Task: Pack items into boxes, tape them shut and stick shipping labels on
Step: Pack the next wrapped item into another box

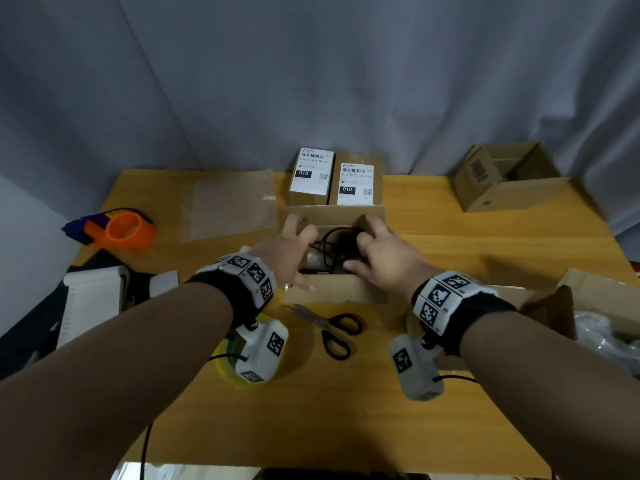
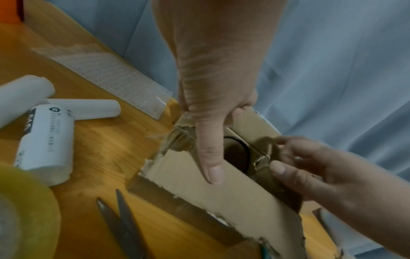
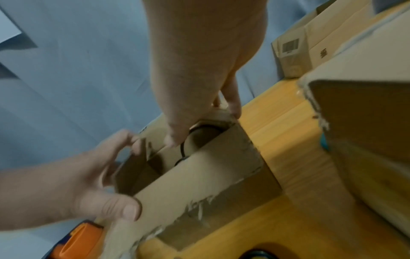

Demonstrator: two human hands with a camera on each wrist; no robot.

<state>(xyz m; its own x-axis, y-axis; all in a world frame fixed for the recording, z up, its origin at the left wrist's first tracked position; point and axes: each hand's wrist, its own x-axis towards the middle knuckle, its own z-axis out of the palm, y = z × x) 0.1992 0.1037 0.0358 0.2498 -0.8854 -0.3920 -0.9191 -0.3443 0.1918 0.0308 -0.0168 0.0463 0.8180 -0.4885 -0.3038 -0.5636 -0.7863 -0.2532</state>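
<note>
An open cardboard box point(image 1: 339, 289) stands mid-table with a coiled black cable point(image 1: 332, 244) inside it. My left hand point(image 1: 294, 244) is at the box's left end. Its thumb point(image 2: 210, 157) lies flat on the near long flap point(image 2: 233, 192), and its bent fingers point(image 3: 133, 143) hook over the top edge of the left end flap. My right hand point(image 1: 381, 251) is at the right end, where thumb point(image 2: 277, 168) and fingers pinch the crumpled right end flap. The far long flap stands upright. What lies under the cable is hidden.
Two sealed, labelled boxes point(image 1: 311, 178) point(image 1: 356, 181) stand just behind. An orange tape dispenser point(image 1: 128, 230) and a bubble-wrap sheet point(image 1: 232, 206) lie left, label rolls point(image 1: 93, 299) near left. Scissors point(image 1: 332, 327) and a yellow tape roll point(image 1: 225, 368) lie in front. Open boxes stand back right point(image 1: 502, 178) and right point(image 1: 588, 299).
</note>
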